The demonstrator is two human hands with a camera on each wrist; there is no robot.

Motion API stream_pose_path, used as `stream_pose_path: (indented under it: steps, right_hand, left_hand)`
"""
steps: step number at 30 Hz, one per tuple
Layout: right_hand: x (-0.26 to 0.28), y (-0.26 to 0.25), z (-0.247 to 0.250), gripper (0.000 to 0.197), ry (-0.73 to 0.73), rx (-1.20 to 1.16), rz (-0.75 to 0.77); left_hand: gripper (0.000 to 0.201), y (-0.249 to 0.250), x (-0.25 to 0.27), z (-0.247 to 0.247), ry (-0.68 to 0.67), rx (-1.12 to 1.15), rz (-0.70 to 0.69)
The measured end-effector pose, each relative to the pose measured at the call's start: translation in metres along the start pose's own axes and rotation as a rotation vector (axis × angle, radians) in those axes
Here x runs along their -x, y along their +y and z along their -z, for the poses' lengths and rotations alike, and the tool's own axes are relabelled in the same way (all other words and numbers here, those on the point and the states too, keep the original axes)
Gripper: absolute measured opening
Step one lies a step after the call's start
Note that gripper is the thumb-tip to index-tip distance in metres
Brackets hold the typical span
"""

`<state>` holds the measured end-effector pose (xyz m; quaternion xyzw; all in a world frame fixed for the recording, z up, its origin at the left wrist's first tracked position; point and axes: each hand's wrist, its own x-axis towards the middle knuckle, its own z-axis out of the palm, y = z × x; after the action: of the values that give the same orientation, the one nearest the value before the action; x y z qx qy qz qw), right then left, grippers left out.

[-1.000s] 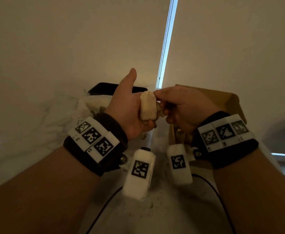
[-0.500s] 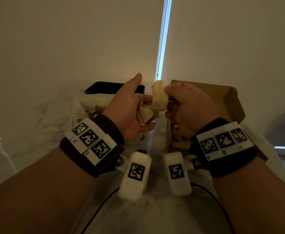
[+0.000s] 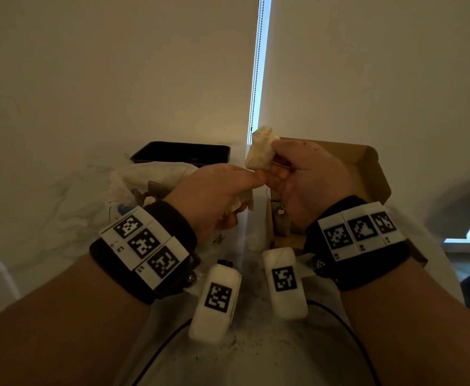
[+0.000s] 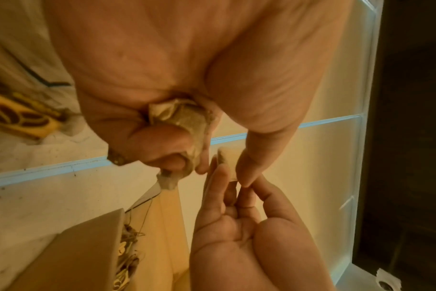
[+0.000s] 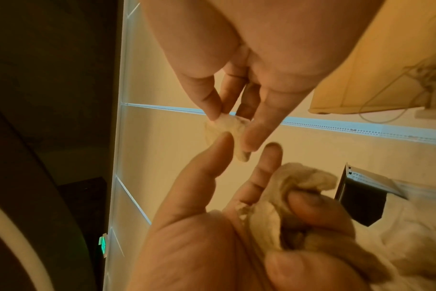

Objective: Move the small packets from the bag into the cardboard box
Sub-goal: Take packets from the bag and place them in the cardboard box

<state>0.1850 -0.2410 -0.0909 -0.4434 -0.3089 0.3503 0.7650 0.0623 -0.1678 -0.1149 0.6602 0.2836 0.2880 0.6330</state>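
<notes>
Half a second ago the two hands were pressed together around the packets; now the right hand [image 3: 309, 176] has lifted one small pale paper packet [image 3: 261, 148] clear, pinched between thumb and fingertips, so it can go to the open brown cardboard box [image 3: 373, 174] just behind these fingers. The left hand [image 3: 214, 196] keeps its lower fingers curled round a second crumpled packet [image 4: 184, 118], its thumb tip touching the right fingers.

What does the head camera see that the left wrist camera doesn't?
Only the head view shows the black rectangular tray, the crumpled white plastic bag and both marker wristbands. Only the left wrist view shows the tan crumpled packets bunched inside the left hand. Both show the right hand pinching a small pale packet, and the open brown cardboard box.
</notes>
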Motion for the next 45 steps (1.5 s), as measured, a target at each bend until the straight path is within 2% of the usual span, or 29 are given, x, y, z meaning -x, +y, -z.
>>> stream_pose_path:
  steps: [2, 4, 10, 14, 18, 27, 32, 37, 41, 45]
  right_hand:
    - [-0.001, 0.000, -0.001, 0.031, 0.028, -0.034, -0.012]
    - [0.000, 0.001, -0.002, 0.033, 0.035, -0.034, -0.010]
    - [0.001, 0.005, -0.002, 0.029, 0.017, 0.008, -0.001]
    - [0.000, 0.007, -0.002, 0.013, 0.026, 0.093, -0.003]
    - [0.000, 0.008, -0.001, 0.007, 0.042, 0.139, -0.003]
    - [0.005, 0.010, -0.003, 0.010, -0.005, 0.180, 0.001]
    - [0.002, 0.009, -0.001, 0.009, 0.061, 0.225, 0.011]
    - [0.002, 0.011, 0.004, 0.012, 0.107, 0.353, 0.099]
    - [0.005, 0.011, 0.001, 0.013, 0.026, 0.430, 0.151]
    - [0.009, 0.011, -0.002, 0.012, -0.057, 0.427, 0.150]
  left_hand:
    - [0.021, 0.001, -0.001, 0.000, 0.038, 0.006, -0.053]
    - [0.022, 0.001, -0.002, 0.001, 0.080, 0.030, -0.093]
    - [0.024, 0.002, 0.002, 0.001, 0.127, -0.062, -0.173]
    - [0.019, 0.003, 0.002, 0.002, 0.185, -0.162, -0.262]
    - [0.017, 0.004, 0.002, 0.003, 0.202, -0.216, -0.288]
    - [0.017, 0.003, 0.003, 0.002, 0.240, -0.282, -0.372]
    - [0.019, 0.006, 0.001, 0.006, 0.236, -0.259, -0.309]
    - [0.021, 0.012, 0.001, 0.011, 0.174, 0.034, -0.153]
    - [0.024, 0.015, 0.001, 0.011, 0.086, 0.254, 0.010]
    - [0.032, 0.016, 0.000, 0.013, 0.065, 0.343, 0.063]
